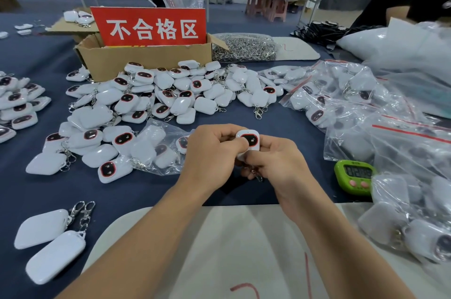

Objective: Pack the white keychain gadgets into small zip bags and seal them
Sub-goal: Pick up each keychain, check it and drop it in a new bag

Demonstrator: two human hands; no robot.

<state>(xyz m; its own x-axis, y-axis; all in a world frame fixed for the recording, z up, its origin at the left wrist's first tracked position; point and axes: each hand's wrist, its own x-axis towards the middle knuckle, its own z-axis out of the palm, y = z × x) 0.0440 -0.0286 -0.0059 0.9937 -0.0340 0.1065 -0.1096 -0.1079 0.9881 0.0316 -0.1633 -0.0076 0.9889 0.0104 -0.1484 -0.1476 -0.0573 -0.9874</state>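
My left hand (210,152) and my right hand (275,162) meet at the table's middle, both gripping one white keychain gadget (249,138) with a red-ringed black face turned up. Its metal clasp (256,174) dangles below my right fingers. A big heap of loose white gadgets (156,101) lies just beyond my hands. Clear zip bags with red seal strips (353,108), several holding gadgets, pile up on the right. One clear bag with gadgets (156,149) lies to the left of my left hand.
A cardboard box (146,57) with a red sign stands behind the heap, with a mound of metal chains (244,47) beside it. A green timer (355,176) sits at the right. Two face-down gadgets (48,242) lie near left. Another person's arm (410,5) is at far right.
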